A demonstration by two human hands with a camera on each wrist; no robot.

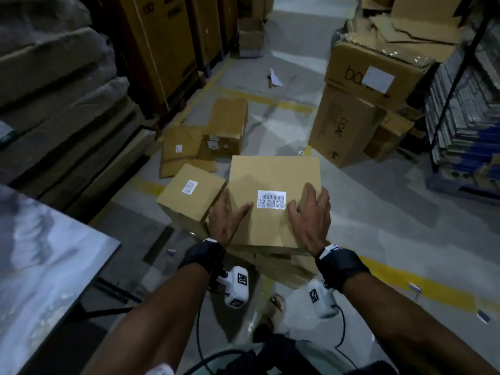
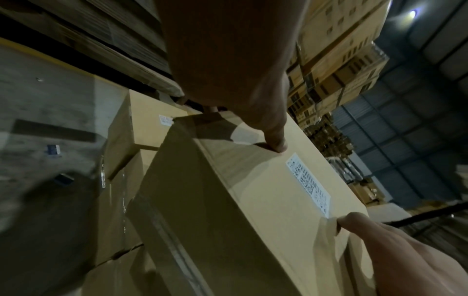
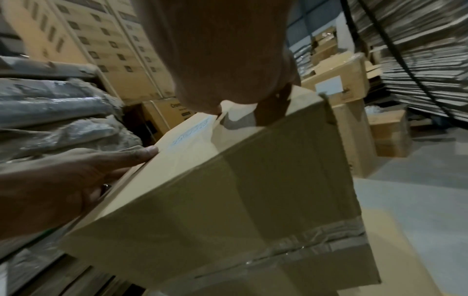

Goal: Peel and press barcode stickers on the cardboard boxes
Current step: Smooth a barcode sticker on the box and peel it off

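A tan cardboard box [image 1: 273, 174] sits on top of other boxes in front of me. A white barcode sticker [image 1: 271, 199] lies flat on its top face, also seen in the left wrist view as the sticker [image 2: 309, 184]. My left hand [image 1: 228, 212] is at the box's left edge, thumb stretched on the top just left of the sticker, fingers straight along the side wall [image 3: 121, 160]. My right hand [image 1: 309, 209] grips the right edge: thumb on top beside the sticker, fingers curled over the rim.
A smaller box with its own sticker [image 1: 190, 193] touches the left side. Flattened cartons [image 1: 181, 150] and an open carton [image 1: 227, 125] lie beyond. Large stacked cartons [image 1: 351, 117] and a rack [image 1: 465, 104] stand at the right. A grey table [image 1: 40, 266] is at my left.
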